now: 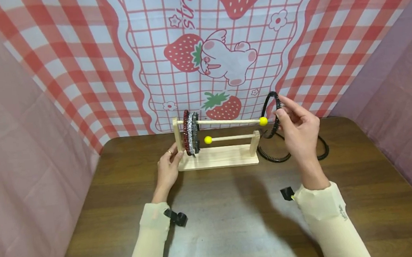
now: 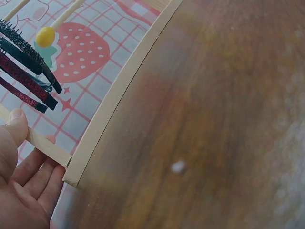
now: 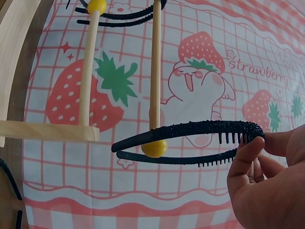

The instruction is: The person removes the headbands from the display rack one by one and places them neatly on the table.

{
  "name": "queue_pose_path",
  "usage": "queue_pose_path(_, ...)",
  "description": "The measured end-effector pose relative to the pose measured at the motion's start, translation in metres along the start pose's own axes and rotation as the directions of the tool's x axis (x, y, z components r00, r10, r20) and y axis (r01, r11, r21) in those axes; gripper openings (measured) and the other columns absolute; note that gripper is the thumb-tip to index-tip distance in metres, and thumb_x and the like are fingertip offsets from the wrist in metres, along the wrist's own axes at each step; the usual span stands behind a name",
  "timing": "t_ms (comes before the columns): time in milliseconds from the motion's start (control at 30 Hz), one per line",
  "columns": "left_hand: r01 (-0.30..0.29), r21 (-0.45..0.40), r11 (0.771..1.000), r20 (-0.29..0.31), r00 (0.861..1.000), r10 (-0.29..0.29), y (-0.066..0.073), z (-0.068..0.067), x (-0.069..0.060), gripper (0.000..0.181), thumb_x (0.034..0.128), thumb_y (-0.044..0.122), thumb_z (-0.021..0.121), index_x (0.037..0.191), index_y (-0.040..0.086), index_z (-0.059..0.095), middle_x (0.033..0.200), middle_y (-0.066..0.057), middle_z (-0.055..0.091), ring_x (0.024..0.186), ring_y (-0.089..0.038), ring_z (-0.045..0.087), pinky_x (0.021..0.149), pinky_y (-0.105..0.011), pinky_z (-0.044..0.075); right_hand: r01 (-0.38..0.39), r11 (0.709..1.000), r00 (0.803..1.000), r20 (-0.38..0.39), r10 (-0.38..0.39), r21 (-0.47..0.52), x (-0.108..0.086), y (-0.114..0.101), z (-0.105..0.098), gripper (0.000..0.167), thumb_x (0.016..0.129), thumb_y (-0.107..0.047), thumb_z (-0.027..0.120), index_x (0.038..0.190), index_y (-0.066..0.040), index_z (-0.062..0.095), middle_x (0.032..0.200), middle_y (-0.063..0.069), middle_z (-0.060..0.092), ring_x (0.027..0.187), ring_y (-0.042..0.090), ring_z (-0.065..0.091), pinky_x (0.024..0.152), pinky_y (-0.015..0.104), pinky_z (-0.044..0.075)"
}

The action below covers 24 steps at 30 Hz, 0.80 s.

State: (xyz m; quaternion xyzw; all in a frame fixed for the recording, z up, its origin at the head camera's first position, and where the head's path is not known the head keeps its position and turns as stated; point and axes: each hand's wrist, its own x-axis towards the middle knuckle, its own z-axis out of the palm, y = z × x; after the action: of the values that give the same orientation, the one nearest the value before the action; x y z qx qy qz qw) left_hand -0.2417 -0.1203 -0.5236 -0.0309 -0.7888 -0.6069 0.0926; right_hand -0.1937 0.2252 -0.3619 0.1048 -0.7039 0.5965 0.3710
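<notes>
A wooden headband stand [image 1: 218,157] sits near the back of the table, with two rods tipped by yellow balls. My left hand [image 1: 167,167] grips its left upright [image 2: 47,147], thumb on one side and fingers on the other. On the upper rod [image 1: 227,121], beside that upright, hang a red glittery headband [image 1: 187,134], a silver one and a dark one. My right hand [image 1: 302,133] pinches a black toothed headband [image 3: 200,128] by its curved part. In the right wrist view, the upper rod's yellow ball [image 3: 155,148] appears between this headband's two arms.
Another black toothed headband [image 1: 276,160] lies on the wooden table [image 1: 215,227], partly hidden behind my right hand. The lower rod [image 1: 233,138] points left from the short right upright [image 1: 254,143]. A strawberry-print cloth [image 1: 156,79] hangs behind the table.
</notes>
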Motion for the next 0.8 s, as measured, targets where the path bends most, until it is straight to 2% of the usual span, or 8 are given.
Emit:
queue_pose_path(200, 0.004, 0.006, 1.0, -0.002, 1.0, -0.004, 0.0, 0.0, 0.0, 0.046, 0.1123, 0.017, 0.068, 0.156, 0.004, 0.063, 0.141, -0.022, 0.073, 0.128, -0.039, 0.073, 0.114, -0.049, 0.057, -0.026, 1.0, 1.0, -0.016, 0.026, 0.008, 0.0, 0.001, -0.003, 0.03, 0.106, 0.001, 0.073, 0.135, 0.003, 0.078, 0.093, -0.008, 0.077, 0.065, 0.004, 0.063, 0.059, 0.015, 0.055)
queue_pose_path(500, 0.003, -0.012, 1.0, 0.011, 1.0, -0.002, 0.001, 0.001, 0.0, 0.044, 0.1124, 0.017, 0.068, 0.156, 0.008, 0.064, 0.14, -0.02, 0.075, 0.128, -0.038, 0.074, 0.113, -0.049, 0.057, -0.032, 0.999, 0.999, -0.032, 0.032, -0.024, -0.002, 0.007, -0.016, 0.03, 0.105, 0.003, 0.073, 0.134, 0.002, 0.078, 0.09, -0.01, 0.077, 0.065, 0.003, 0.064, 0.06, 0.013, 0.053)
queue_pose_path(800, -0.009, 0.011, 1.0, 0.007, 1.0, 0.009, -0.001, 0.001, -0.001, 0.045, 0.1122, 0.018, 0.069, 0.156, 0.008, 0.064, 0.138, -0.019, 0.076, 0.128, -0.038, 0.074, 0.114, -0.05, 0.057, -0.045, 0.997, 0.999, -0.034, 0.043, -0.066, -0.002, 0.013, -0.026, 0.03, 0.104, 0.005, 0.072, 0.133, 0.003, 0.079, 0.084, -0.013, 0.074, 0.06, 0.001, 0.061, 0.057, 0.013, 0.051)
